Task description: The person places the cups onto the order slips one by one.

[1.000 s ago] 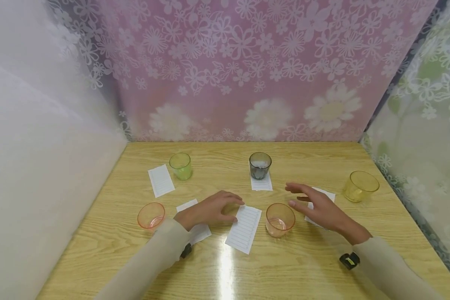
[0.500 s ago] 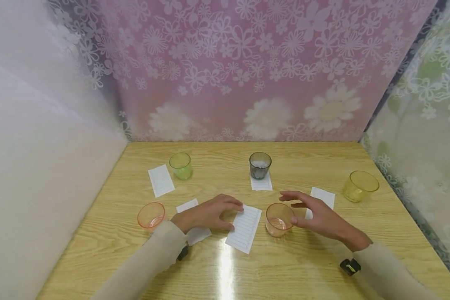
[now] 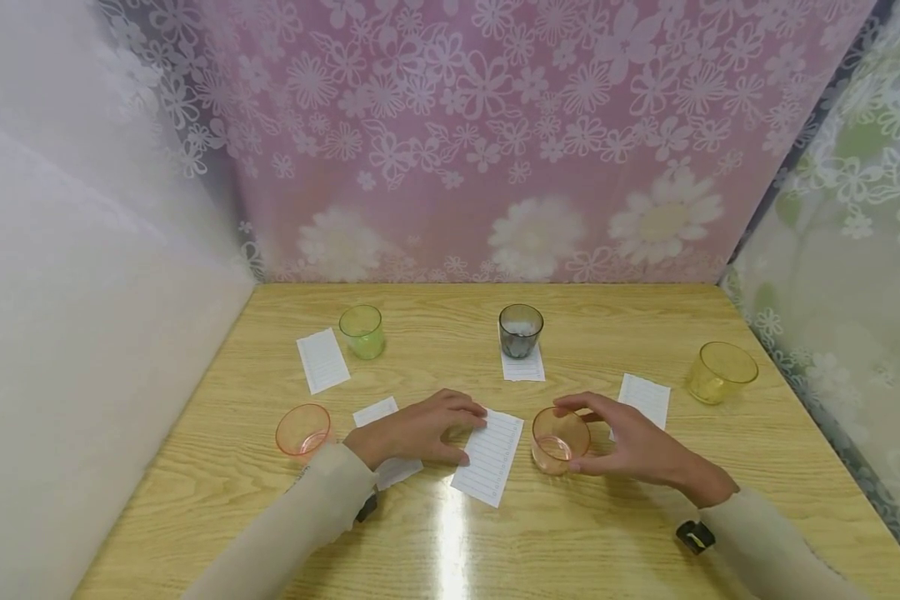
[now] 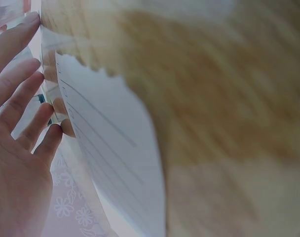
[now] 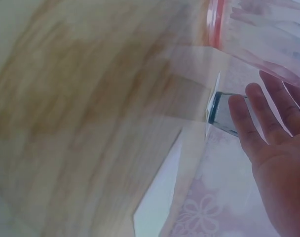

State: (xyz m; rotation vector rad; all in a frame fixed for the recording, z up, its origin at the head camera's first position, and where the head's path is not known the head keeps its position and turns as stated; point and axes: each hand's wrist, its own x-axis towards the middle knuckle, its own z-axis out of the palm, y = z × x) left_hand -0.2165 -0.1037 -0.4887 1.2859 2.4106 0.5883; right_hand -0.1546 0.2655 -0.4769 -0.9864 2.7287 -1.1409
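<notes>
My right hand point(image 3: 637, 446) spans a pale orange see-through cup point(image 3: 550, 454), index finger at its far rim and thumb at its near side. The cup stands upright on the wooden table. In the right wrist view the middle fingers point(image 5: 276, 111) stay fairly straight below the cup's wall point(image 5: 268, 42). Left of the cup lies a lined paper slip point(image 3: 487, 462). My left hand point(image 3: 420, 427) rests at that slip's left edge, fingers loosely bent, fingertips down at the tabletop. Another slip point(image 3: 375, 410) is partly hidden under the left forearm.
A pinkish-orange cup point(image 3: 300, 433) stands by the left sleeve. Farther back are a green cup point(image 3: 363, 337) beside a slip point(image 3: 322, 361), and a grey cup point(image 3: 520, 337) on a slip point(image 3: 525, 371). At right stand a yellow cup point(image 3: 716, 379) and a slip point(image 3: 648, 400).
My right hand has moved left from beside the right-hand slip to the pale orange cup, its finger and thumb now at the cup. The left hand has shifted slightly down and hardly moves.
</notes>
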